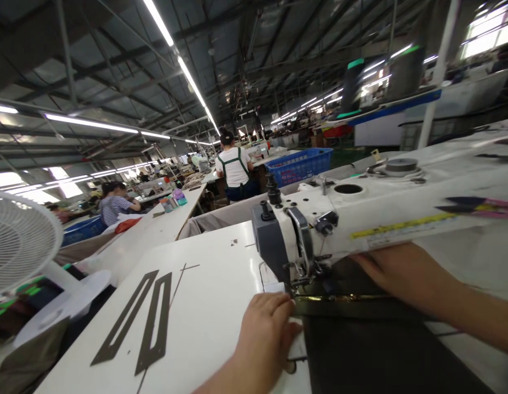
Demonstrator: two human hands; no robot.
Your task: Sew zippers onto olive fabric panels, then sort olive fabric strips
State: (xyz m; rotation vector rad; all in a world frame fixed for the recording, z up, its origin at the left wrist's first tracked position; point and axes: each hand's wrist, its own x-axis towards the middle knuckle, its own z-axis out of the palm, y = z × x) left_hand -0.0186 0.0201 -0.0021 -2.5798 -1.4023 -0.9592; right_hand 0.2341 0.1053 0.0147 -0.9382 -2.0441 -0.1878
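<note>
Dark fabric point(360, 355) is spread toward the near edge of the table point(208, 295), its lower part cut off. By the left hand point(266, 334), bent fingers are pressed beside it, their grip unclear. Its gold-toned strip point(344, 298) is lined up with the working end of the sewing machine point(284, 232); an aligning or feeding step seems in hand, and flat, steady guiding appears called for. Behind the machine's arm, the fingertips of the right hand point(401, 273) are hidden; their state cannot be told.

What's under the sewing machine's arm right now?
Dark fabric with a shiny gold strip across it, and part of the right hand. The sewing machine's arm covers the rest of that hand and any fabric beyond it.
</note>
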